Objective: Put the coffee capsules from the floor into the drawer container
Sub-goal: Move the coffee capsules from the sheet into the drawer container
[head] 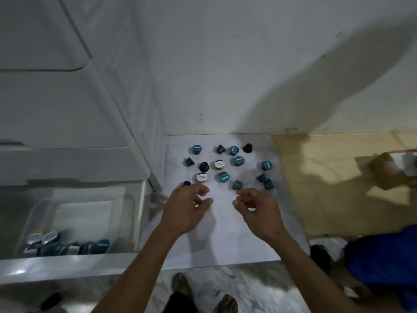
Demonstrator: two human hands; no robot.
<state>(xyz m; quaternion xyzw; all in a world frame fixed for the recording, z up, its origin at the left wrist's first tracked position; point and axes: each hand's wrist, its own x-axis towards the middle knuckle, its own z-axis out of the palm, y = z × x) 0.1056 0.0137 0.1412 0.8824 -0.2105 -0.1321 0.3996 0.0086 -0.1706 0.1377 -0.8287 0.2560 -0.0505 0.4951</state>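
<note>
I see glossy plastic capsules (224,177) on a smooth matt white sheet (225,233), which lies on polished marble-look floor (259,288). The drawer (67,265) looks like glossy white plastic; its container (33,222) is clear plastic. Beside the sheet lies matt brown cardboard (327,188).

White wall (225,64) behind; cardboard box (388,170) on tan board (316,188), right

— Where are the capsules (224,164)?
— On the sheet (225,233), just beyond both grips: left (187,211), right (259,212).
— And the drawer (67,263)?
— Left of the left grip; more capsules lie in its container (40,213).
— Right side?
— A box (388,170).
</note>
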